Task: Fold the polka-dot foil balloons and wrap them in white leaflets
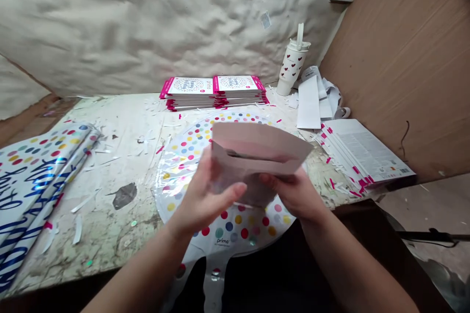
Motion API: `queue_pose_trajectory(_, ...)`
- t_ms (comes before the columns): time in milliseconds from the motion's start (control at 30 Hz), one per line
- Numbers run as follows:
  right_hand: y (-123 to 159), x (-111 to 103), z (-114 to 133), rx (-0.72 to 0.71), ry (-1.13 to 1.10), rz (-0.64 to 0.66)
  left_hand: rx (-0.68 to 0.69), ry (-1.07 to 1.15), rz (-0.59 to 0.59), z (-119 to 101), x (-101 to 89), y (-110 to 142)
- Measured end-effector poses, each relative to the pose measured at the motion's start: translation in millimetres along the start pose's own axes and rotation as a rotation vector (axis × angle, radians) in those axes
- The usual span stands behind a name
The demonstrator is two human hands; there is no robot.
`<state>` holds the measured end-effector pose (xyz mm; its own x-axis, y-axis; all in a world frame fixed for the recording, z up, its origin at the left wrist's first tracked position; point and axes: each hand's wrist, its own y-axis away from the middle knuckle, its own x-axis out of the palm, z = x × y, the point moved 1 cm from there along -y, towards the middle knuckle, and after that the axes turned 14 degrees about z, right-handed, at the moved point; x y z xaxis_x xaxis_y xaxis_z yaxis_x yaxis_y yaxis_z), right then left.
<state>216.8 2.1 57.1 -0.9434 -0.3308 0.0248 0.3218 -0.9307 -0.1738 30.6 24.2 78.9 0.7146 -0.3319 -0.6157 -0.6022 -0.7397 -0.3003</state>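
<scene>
Both my hands hold a pale pink paper envelope (257, 149) above the table, its flap lifted and its mouth showing. My left hand (205, 195) grips its left side with the thumb across the front. My right hand (293, 193) pinches its lower right edge. Directly beneath lies a flat round foil balloon (183, 156) with coloured polka dots, its neck hanging over the table's near edge.
Two stacks of pink-edged packaged cards (215, 92) sit at the back. A fanned pile of printed sheets (362, 151) lies at the right. More dotted foil balloons (33, 166) lie at the left. A white tumbler with hearts (292, 66) stands by the brown wall. Paper scraps litter the table.
</scene>
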Motion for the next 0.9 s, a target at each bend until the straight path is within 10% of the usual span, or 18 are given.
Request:
queue_pose_trajectory(100, 1.0, 4.5, 11.7, -0.017, 0.092, 0.047, -0.164, 0.448, -0.019, 1.5, 1.4, 8.0)
queue_pose_trajectory(267, -4.8, 2.1, 25.2, -0.040, 0.122, 0.022, -0.296, 0.598, -0.147, -11.8, -13.2, 16.1)
queue_pose_trajectory(533, -42.2, -23.2, 3.2, 0.243, 0.569, -0.005, -0.629, 0.929, 0.071, 13.0, 1.9, 31.2)
queue_pose_trajectory(733, -19.3, 16.8, -5.2, -0.163, 0.985, 0.241, -0.709, 0.897, 0.035, 18.1, 23.1, 42.0)
queue_pose_trajectory(900, -9.0, 36.7, -6.7, -0.223, 1.099, 0.252, -0.674, 0.780, 0.078, 10.9, 27.1, 41.7)
